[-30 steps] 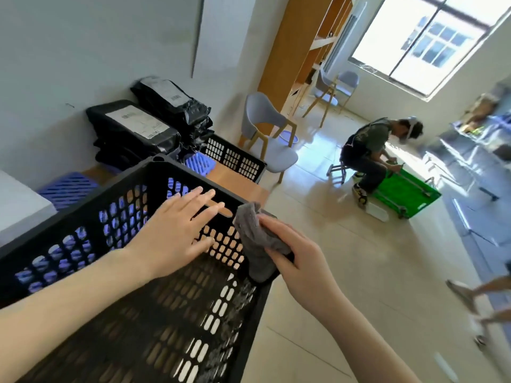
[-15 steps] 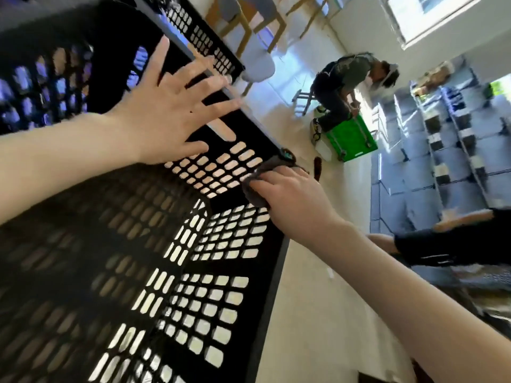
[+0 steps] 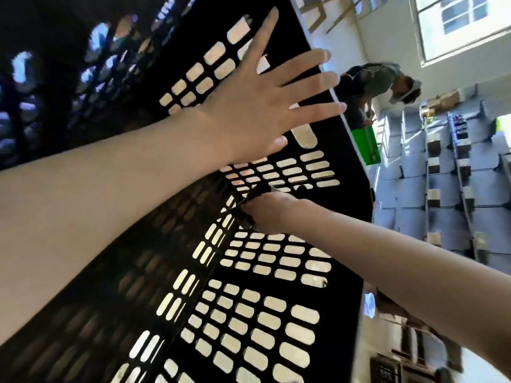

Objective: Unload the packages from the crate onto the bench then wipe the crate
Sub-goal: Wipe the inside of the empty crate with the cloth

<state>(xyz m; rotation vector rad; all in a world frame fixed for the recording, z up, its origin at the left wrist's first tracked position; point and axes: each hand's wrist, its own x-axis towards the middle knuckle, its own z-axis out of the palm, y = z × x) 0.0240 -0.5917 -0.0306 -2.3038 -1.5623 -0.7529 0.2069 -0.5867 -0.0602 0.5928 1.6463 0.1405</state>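
The black slotted plastic crate (image 3: 348, 239) fills most of the view, seen from close up and steeply tilted, with nothing inside it. My left hand (image 3: 249, 111) rests flat with fingers spread against the far inner wall near the rim. My right hand (image 3: 272, 214) is low in the crate's inner corner, closed on a dark grey cloth (image 3: 246, 217) that shows only as a small bunch under the fingers. No packages are in view.
A person (image 3: 370, 84) crouches on the floor beyond the crate beside a green mat (image 3: 367, 145). Grey shelving with boxes (image 3: 442, 194) stands at the right. A bright window (image 3: 464, 20) is at the top right.
The view has swung down and tilted closer into the crate. My right hand has carried the cloth from the rim down into the inner corner. My left hand stays spread on the far wall.
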